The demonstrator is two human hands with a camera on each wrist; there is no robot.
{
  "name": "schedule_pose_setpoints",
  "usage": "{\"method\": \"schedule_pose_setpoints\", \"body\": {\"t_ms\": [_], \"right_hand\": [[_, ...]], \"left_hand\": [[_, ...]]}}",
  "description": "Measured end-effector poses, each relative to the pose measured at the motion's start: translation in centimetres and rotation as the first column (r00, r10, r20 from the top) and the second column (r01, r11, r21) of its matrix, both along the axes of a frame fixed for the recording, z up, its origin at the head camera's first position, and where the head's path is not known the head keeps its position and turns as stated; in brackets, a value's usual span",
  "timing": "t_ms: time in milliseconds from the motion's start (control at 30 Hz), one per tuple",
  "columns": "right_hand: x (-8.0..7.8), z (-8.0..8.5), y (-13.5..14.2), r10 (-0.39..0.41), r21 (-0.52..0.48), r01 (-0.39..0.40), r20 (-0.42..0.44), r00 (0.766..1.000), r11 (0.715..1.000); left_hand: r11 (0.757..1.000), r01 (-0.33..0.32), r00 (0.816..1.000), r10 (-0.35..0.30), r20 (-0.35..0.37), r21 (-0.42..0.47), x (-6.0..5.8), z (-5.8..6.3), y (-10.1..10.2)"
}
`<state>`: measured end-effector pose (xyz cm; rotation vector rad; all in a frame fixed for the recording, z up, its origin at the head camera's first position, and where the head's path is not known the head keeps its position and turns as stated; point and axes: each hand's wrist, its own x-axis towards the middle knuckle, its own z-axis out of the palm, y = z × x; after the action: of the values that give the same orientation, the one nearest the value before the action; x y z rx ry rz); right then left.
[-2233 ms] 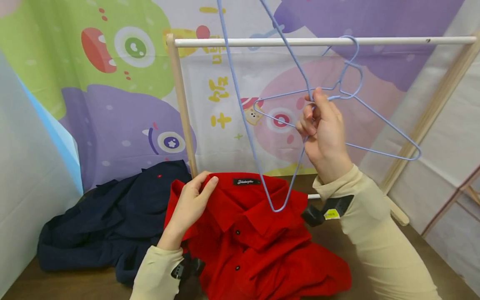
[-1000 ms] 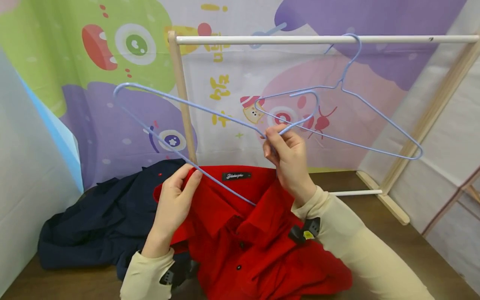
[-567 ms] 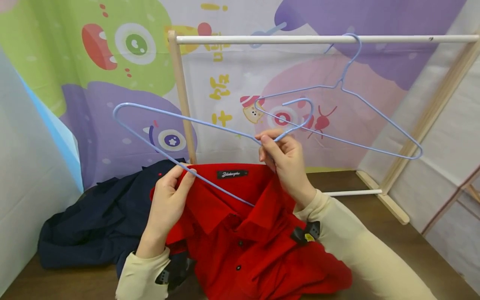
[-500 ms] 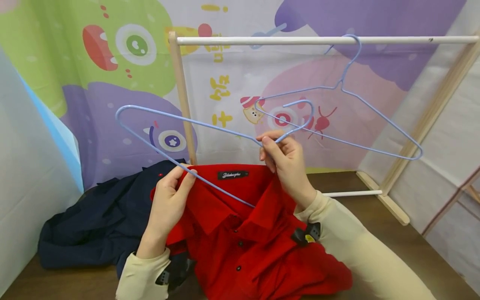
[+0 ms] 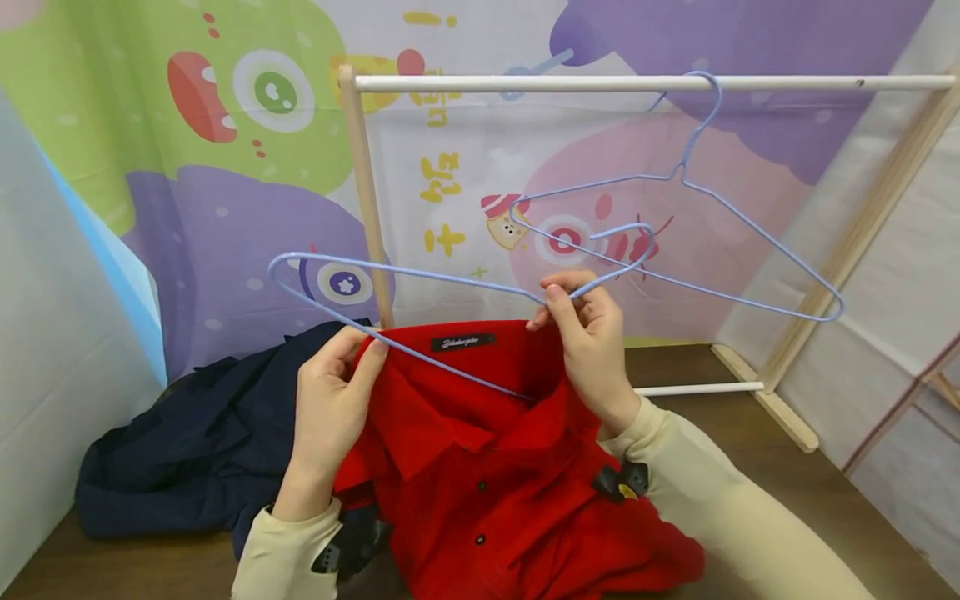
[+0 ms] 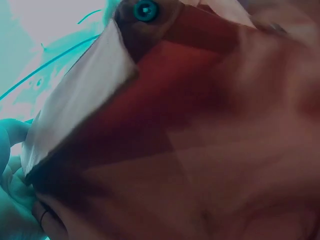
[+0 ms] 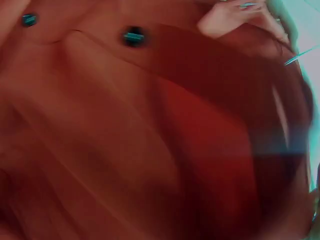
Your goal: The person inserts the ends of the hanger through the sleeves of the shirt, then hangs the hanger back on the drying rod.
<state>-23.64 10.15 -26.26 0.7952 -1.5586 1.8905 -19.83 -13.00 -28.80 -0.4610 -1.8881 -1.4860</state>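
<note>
A red button-up shirt (image 5: 480, 467) with a dark neck label lies with its collar raised toward the camera. My left hand (image 5: 330, 400) pinches the collar's left side between thumb and fingers; the left wrist view shows that hand at the collar edge (image 6: 75, 110). My right hand (image 5: 592, 342) grips a light blue wire hanger (image 5: 450, 277) at the neck below its hook. One hanger arm points left above the collar, and its bottom bar slants down into the neck opening. The other end is hidden inside the shirt. The right wrist view is filled mostly by red cloth (image 7: 100, 110).
A clothes rack with a white rail (image 5: 525, 83) and wooden posts stands behind. A second blue hanger (image 5: 682, 171) hangs on it. A dark navy garment (image 5: 195, 450) lies crumpled at left on the brown table (image 5: 742, 467). A cartoon-printed curtain (image 5: 255, 233) forms the backdrop.
The right hand brought the hanger down and turned it, so one end went into the collar. Most recently it shifted lower and rightward. The left hand kept the collar, moving slightly left.
</note>
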Motion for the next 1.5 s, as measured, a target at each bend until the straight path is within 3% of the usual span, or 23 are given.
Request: {"method": "schedule_pose_setpoints", "body": {"t_ms": [333, 600, 700, 933, 1100, 1267, 1367, 1500], "right_hand": [[-0.7, -1.1, 1.5, -0.038, 0.034, 0.040, -0.060, 0.998, 0.999], [-0.8, -1.9, 2.3, -0.100, 0.077, 0.103, -0.046, 0.994, 0.992], [-0.8, -2.1, 2.7, -0.144, 0.101, 0.147, -0.040, 0.989, 0.984], [-0.8, -2.3, 3.4, -0.269, 0.166, 0.269, -0.022, 0.963, 0.949], [-1.0, -2.4, 3.7, -0.315, 0.188, 0.311, -0.007, 0.949, 0.932], [-0.8, -1.9, 3.8, -0.355, 0.194, 0.342, 0.034, 0.934, 0.919], [-0.8, -2.1, 3.9, -0.394, 0.223, 0.375, 0.045, 0.918, 0.900], [-1.2, -2.9, 4.4, -0.436, 0.291, 0.422, -0.018, 0.900, 0.858]], "left_hand": [[0.999, -0.033, 0.996, 0.030, -0.089, -0.030, 0.3, 0.2, -0.3], [0.997, -0.068, 0.993, 0.063, -0.103, -0.041, 0.5, 0.3, -0.6], [0.997, -0.064, 0.989, 0.056, -0.136, -0.053, 0.5, 0.4, -0.7], [0.984, -0.150, 0.971, 0.129, -0.199, -0.092, 0.7, 0.5, -0.6], [0.974, -0.187, 0.962, 0.156, -0.223, -0.126, 0.7, 0.4, -0.5], [0.953, -0.246, 0.947, 0.197, -0.253, -0.179, 0.7, 0.3, -0.2], [0.927, -0.300, 0.930, 0.232, -0.284, -0.225, 0.9, 0.3, 0.0], [0.906, -0.350, 0.909, 0.267, -0.320, -0.240, 0.9, 0.5, 0.0]]}}
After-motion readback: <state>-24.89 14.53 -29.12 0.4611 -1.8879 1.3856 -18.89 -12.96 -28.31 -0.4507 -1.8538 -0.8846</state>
